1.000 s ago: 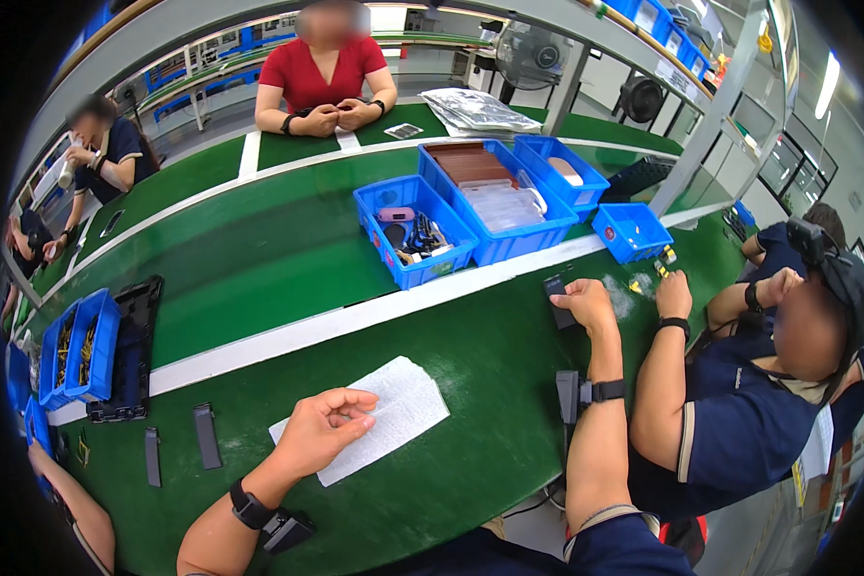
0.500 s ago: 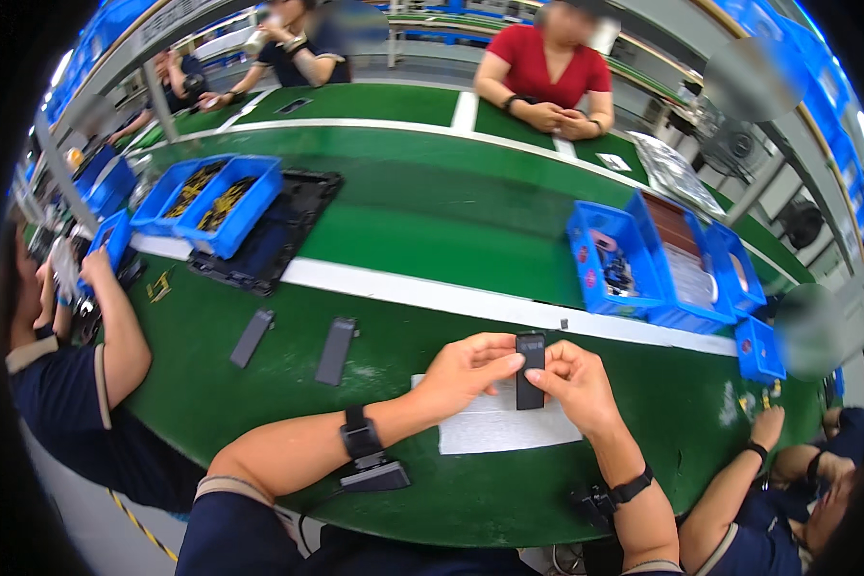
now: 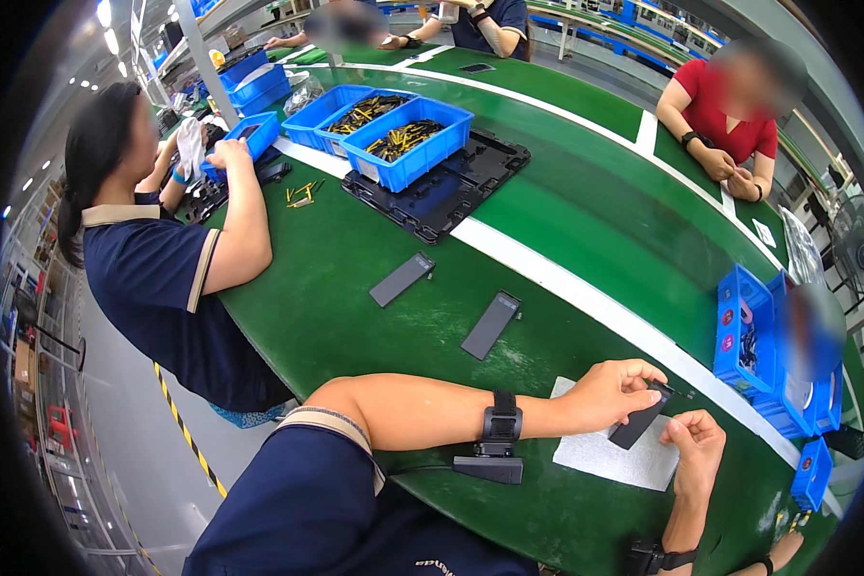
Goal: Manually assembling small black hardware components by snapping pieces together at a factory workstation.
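Observation:
A flat black battery (image 3: 640,423), like a phone's, is tilted over a white sheet (image 3: 612,467). My left hand (image 3: 607,396) pinches it near its upper end between thumb and fingers. Just right of the battery, my right hand (image 3: 697,445) is apart from it, thumb and fingertips drawn together; whatever they may hold is too small to make out. Two similar black batteries, a nearer one (image 3: 492,325) and a farther one (image 3: 401,280), lie on the green table (image 3: 355,355) to the left, each with a small tab at one end.
Blue bins (image 3: 408,173) of yellow-and-black parts stand on a black tray (image 3: 442,206). More blue bins (image 3: 739,360) are at the right. A co-worker (image 3: 154,250) sits at the left, another in red (image 3: 730,125) across the table. Small yellow pieces (image 3: 302,195) lie near the left co-worker.
My view has swung left. My right hand has let go of the battery and moved off to its right; my left hand still holds it, now more tilted.

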`<control>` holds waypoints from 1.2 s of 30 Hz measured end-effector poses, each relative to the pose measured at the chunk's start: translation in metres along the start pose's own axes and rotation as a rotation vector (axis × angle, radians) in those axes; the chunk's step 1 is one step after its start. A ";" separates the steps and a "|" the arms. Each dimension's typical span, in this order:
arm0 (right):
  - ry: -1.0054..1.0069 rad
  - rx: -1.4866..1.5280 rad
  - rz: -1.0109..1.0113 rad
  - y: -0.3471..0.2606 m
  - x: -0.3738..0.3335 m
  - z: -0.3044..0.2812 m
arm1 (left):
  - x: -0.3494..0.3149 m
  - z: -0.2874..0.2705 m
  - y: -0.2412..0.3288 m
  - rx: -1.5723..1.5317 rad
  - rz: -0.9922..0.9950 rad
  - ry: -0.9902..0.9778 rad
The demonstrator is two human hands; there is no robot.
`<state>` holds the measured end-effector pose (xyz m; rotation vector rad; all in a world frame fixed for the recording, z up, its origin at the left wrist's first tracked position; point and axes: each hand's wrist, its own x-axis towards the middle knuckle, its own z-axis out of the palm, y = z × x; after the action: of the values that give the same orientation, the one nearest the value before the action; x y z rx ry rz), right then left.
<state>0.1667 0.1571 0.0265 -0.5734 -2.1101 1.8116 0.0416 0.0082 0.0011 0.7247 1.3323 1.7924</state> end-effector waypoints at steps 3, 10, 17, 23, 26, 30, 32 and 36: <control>0.041 -0.058 -0.026 -0.005 -0.001 0.009 | 0.000 -0.002 -0.001 -0.002 0.013 -0.018; 0.061 -0.172 -0.084 0.002 0.000 0.002 | -0.002 -0.002 0.005 -0.009 -0.012 -0.008; 0.124 -0.051 -0.114 -0.002 -0.001 0.008 | -0.002 -0.001 0.002 -0.040 -0.011 -0.004; 0.154 -0.107 -0.135 0.000 -0.002 0.007 | 0.000 -0.001 -0.001 -0.059 -0.024 0.012; 0.188 -0.147 -0.131 -0.001 -0.003 0.007 | -0.001 0.000 0.001 -0.055 -0.023 0.022; 0.247 -0.175 -0.234 -0.001 -0.006 0.004 | -0.001 0.002 0.002 -0.079 -0.027 0.036; 0.262 -0.191 -0.261 -0.002 -0.007 0.004 | -0.002 0.001 0.004 -0.070 -0.029 0.040; 0.300 -0.193 -0.280 -0.006 -0.008 0.007 | -0.003 0.001 0.006 -0.063 -0.021 0.030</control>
<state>0.1700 0.1461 0.0318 -0.5267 -2.0499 1.2943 0.0425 0.0056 0.0068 0.6499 1.2923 1.8269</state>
